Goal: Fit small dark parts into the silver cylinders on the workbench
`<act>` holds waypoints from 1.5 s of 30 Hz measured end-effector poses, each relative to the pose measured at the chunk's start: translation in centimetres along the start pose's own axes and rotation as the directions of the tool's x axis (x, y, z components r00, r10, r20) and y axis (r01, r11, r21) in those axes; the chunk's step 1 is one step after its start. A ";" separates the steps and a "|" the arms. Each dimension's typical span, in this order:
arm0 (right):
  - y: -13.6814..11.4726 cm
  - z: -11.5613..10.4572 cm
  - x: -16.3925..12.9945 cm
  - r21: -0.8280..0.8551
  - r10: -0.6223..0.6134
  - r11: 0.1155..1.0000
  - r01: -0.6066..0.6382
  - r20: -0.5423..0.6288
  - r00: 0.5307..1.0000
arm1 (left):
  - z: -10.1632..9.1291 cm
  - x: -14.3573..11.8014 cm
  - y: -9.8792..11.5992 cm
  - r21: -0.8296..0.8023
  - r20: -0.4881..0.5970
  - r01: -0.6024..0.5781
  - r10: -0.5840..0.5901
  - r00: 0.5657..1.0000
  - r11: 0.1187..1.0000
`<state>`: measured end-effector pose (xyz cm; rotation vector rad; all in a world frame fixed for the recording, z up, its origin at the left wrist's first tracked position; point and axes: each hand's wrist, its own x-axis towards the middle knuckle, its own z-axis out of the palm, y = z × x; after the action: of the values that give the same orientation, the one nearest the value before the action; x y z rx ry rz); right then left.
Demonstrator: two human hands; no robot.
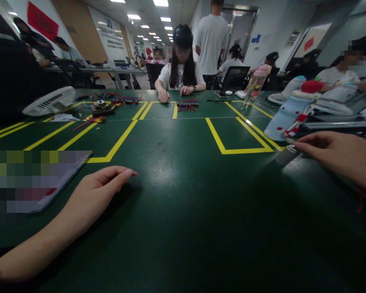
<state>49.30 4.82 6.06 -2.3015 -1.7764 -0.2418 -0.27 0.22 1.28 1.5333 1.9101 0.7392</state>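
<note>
At the right, the thumb and fingers of my right hand pinch the upper end of a small silver cylinder, which tilts just over the table or touches it; I cannot tell which. A small pale piece shows by the fingertips. My left hand rests at the left of the dark green table, its thumb against the fingers and nothing visible in them. Beside that hand lies a tablet with its screen blurred out.
Beyond my right hand stands a blue bottle with a red top, near a clear bottle. Yellow tape marks the table. Wired parts lie before a person opposite. White fans lie at both sides.
</note>
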 end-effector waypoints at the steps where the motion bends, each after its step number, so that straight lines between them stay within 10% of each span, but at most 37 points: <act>1: 0.0 0.0 0.0 0.000 -0.004 1.000 0.004 -0.005 1.000 | 0.0 0.0 0.1 0.003 0.007 0.005 -0.005 1.000 1.000; 28: 1.3 1.5 1.1 0.219 0.007 0.975 -0.036 0.130 0.991 | 0.0 -0.1 0.0 -0.004 0.019 -0.002 0.002 1.000 1.000; 38: 1.7 1.3 1.1 0.065 0.025 0.997 -0.032 0.103 0.994 | -0.1 -0.1 0.0 -0.003 0.038 -0.011 0.011 0.999 1.000; 45: -2.2 2.4 -1.7 0.116 -0.275 0.947 0.300 -0.190 0.942 | 0.2 0.9 -1.4 0.021 0.034 -0.017 0.017 0.999 1.000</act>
<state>46.70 4.39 3.50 -1.8582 -1.9658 -0.3383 -1.20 0.82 0.09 1.5670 1.8879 0.6984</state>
